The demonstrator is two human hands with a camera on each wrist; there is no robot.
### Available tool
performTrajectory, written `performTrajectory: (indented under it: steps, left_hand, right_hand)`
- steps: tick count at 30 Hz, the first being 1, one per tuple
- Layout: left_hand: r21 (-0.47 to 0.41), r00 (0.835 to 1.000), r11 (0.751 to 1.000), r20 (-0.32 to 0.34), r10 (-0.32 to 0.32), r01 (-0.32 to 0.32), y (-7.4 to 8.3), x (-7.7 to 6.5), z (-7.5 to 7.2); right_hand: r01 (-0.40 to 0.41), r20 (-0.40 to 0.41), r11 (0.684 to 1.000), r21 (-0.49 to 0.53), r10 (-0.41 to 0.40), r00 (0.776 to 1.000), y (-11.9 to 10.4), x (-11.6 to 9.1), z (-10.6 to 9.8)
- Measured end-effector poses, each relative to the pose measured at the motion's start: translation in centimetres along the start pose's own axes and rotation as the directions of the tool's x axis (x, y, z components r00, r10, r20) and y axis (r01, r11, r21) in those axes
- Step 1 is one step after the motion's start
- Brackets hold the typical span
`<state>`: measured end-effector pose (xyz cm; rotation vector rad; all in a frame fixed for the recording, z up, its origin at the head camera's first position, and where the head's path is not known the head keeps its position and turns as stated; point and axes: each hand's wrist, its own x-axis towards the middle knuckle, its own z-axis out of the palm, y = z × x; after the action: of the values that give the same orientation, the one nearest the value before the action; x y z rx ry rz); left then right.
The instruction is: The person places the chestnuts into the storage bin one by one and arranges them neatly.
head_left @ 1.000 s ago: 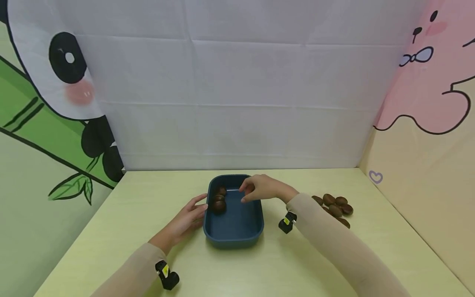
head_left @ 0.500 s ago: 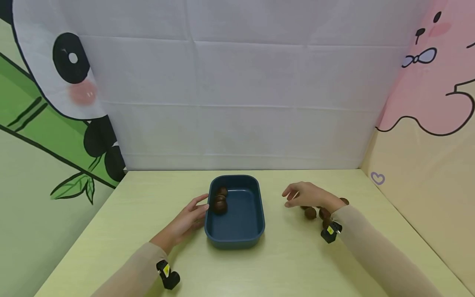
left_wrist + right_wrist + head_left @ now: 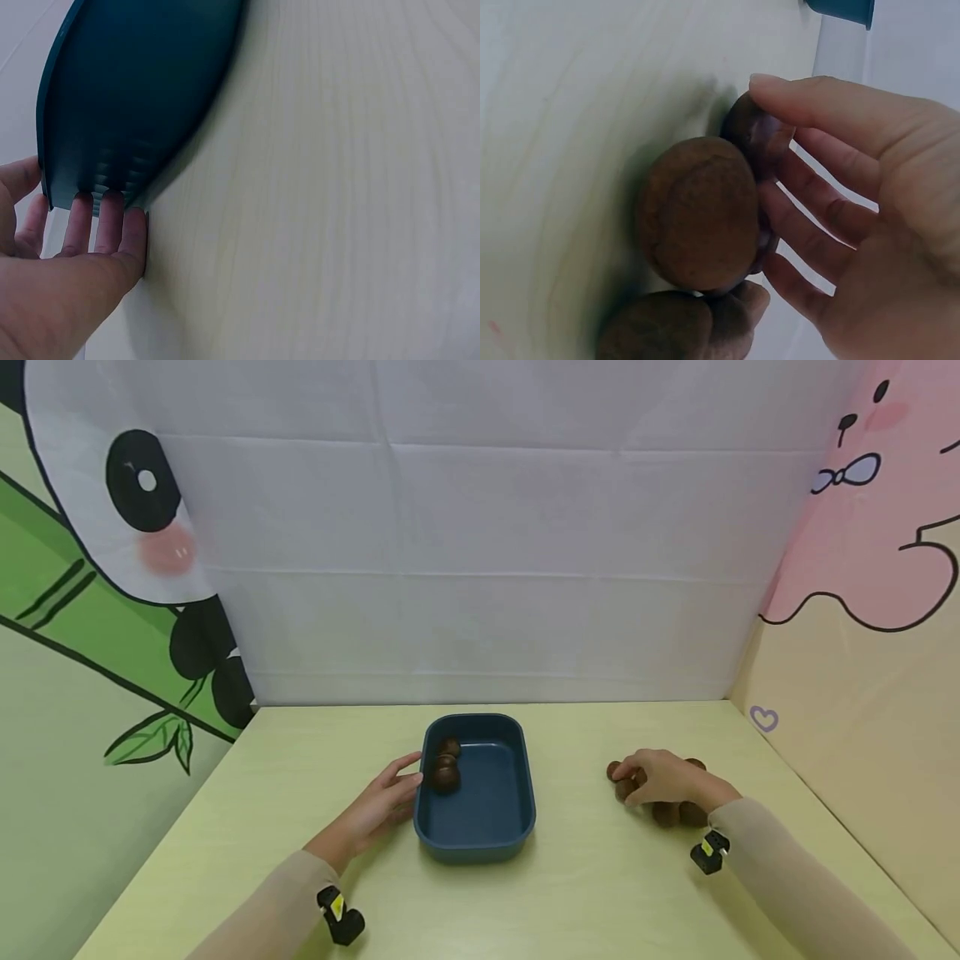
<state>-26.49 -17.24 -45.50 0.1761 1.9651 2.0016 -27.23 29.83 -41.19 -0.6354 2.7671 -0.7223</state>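
A dark blue rectangular box (image 3: 480,852) stands mid-table, with several brown chestnuts (image 3: 446,775) along the left side of its inside. My left hand (image 3: 378,802) rests its straight fingertips against the box's left outer wall, thumb near the rim; the left wrist view shows these fingers (image 3: 111,221) on the ribbed wall. To the right of the box, my right hand (image 3: 663,777) is down among a group of loose chestnuts (image 3: 666,814). In the right wrist view, thumb and fingers of the right hand (image 3: 847,180) pinch a dark, shiny chestnut (image 3: 757,135) beside a larger chestnut (image 3: 697,214).
The pale wooden table (image 3: 562,893) ends at a white cloth backdrop (image 3: 487,568). Printed panels with cartoon animals flank it left and right. Small black cameras are strapped at both sleeves. Part of the chestnut group lies hidden under the right hand.
My right hand has moved from above the box, where its fingers held nothing visible, rightward and down to the loose chestnuts, and now pinches one. The left hand stays at the box.
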Motion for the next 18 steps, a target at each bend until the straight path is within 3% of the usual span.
performTrajectory:
  steps: [11,18]
  left_hand:
    - [-0.007,1.0,1.0,0.002,0.004,-0.004,0.0,0.0,0.2]
    - [0.005,1.0,1.0,0.001,0.005,-0.005,0.1,-0.1,0.1]
  right_hand:
    - [0.006,-0.002,0.999,-0.049,-0.006,1.0,-0.1,-0.3,0.4]
    - [0.028,0.032,1.0,-0.008,-0.028,0.999,-1.0,0.5,-0.6]
